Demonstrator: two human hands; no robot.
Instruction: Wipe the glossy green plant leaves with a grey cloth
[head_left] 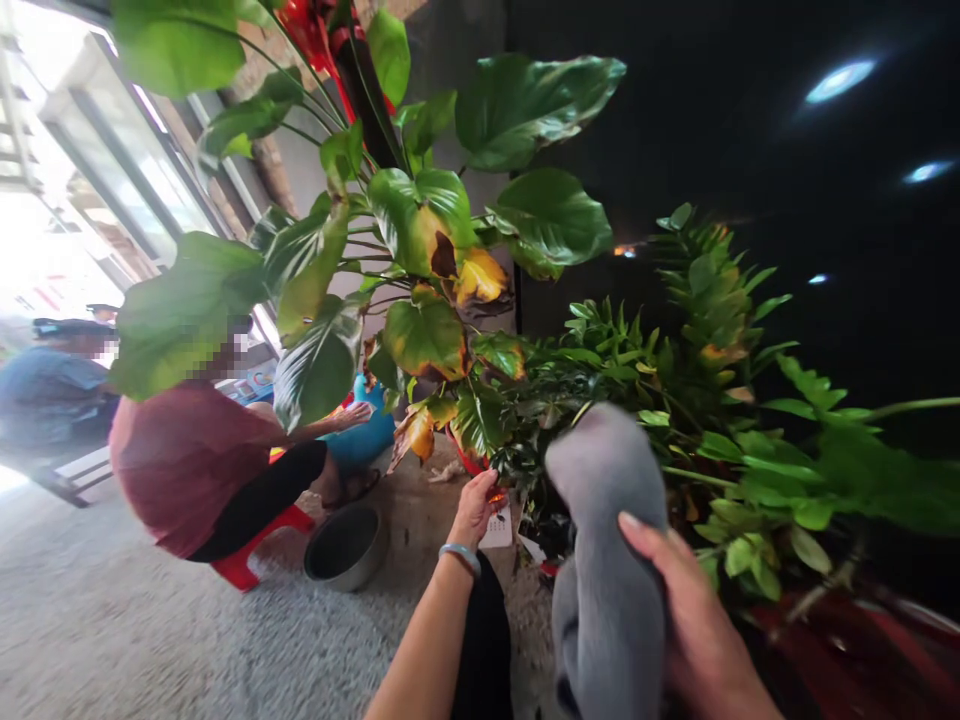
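The right hand [694, 610] grasps a grey cloth [607, 560], fingers wrapped over its near side, and holds it up near the centre, just in front of the low fern-like plant [720, 400] on the right. The left hand [474, 508], a pale bangle [460, 555] on its wrist, reaches farther in to the red pot rim [469, 462] under the big-leaved plant [420, 290]; whether its fingers pinch anything cannot be told. A white tag [499, 528] sits just beside that hand. To the left, a metal bowl [346, 545] rests on the speckled floor [150, 620], near a person in a maroon shirt [184, 460] seated on a red stool [255, 560].
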